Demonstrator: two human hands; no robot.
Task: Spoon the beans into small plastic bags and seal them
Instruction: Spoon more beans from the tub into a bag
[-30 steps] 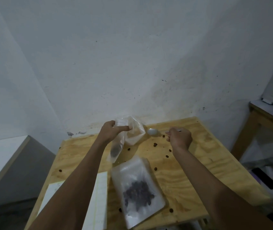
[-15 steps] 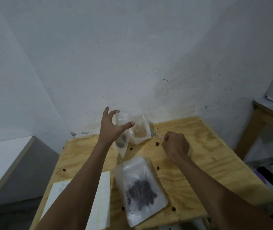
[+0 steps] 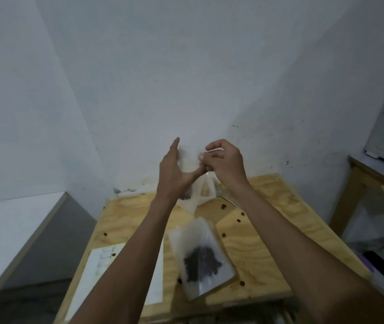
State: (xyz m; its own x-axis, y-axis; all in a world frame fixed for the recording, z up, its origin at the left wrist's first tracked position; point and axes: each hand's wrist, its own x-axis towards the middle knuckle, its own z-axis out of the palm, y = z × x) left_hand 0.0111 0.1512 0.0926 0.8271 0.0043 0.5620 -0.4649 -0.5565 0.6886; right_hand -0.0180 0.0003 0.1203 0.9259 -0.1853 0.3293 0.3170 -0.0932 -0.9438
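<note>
A small clear bag with a few dark beans at its bottom hangs above the back of the wooden table. My left hand holds its left side, fingers straight up, thumb stretched across to the right. My right hand pinches the bag's top edge with curled fingers. A large clear bag with a heap of dark beans lies flat on the table below my arms. Another small bag sits behind the held one. I cannot make out the spoon.
Loose beans are scattered over the table. A white sheet of paper lies at the front left under my left arm. A white counter is to the left, a cluttered wooden stand to the right, the wall close behind.
My right hand has left the spoon on the table and risen to the top of the small bag. My left hand has lifted the bag higher.
</note>
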